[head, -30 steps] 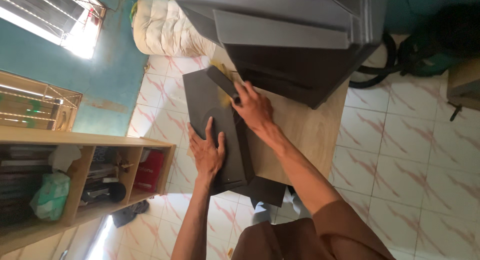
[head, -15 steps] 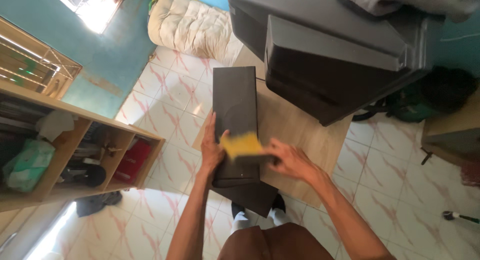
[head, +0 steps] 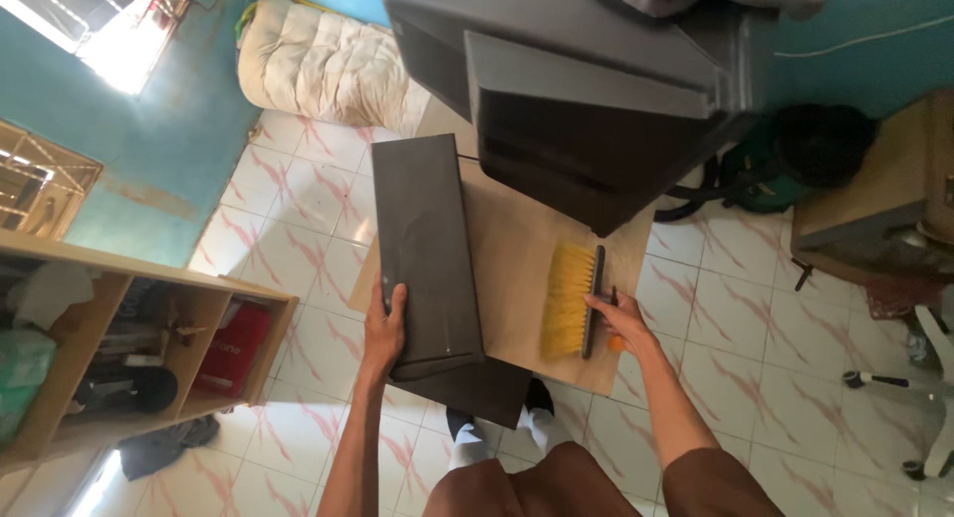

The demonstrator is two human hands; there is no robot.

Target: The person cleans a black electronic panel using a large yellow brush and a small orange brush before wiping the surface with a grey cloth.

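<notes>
Wooden counter [head: 517, 269] under both hands: left hand [head: 384, 330] gripping dark panel's [head: 425, 249] edge to steady it, right hand [head: 618, 318] closed on yellow-bristled brush [head: 574, 300] alongside.

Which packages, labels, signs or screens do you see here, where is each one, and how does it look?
Red package: in the wooden shelf at left, lower compartment; flat, boxy, red with pale print.
Green pack: far left of the same shelf; soft, pale green, partly cut off.
Big dark grey set: on the wooden table, seen from above; its screen side is not visible.
No signs are visible.
</notes>
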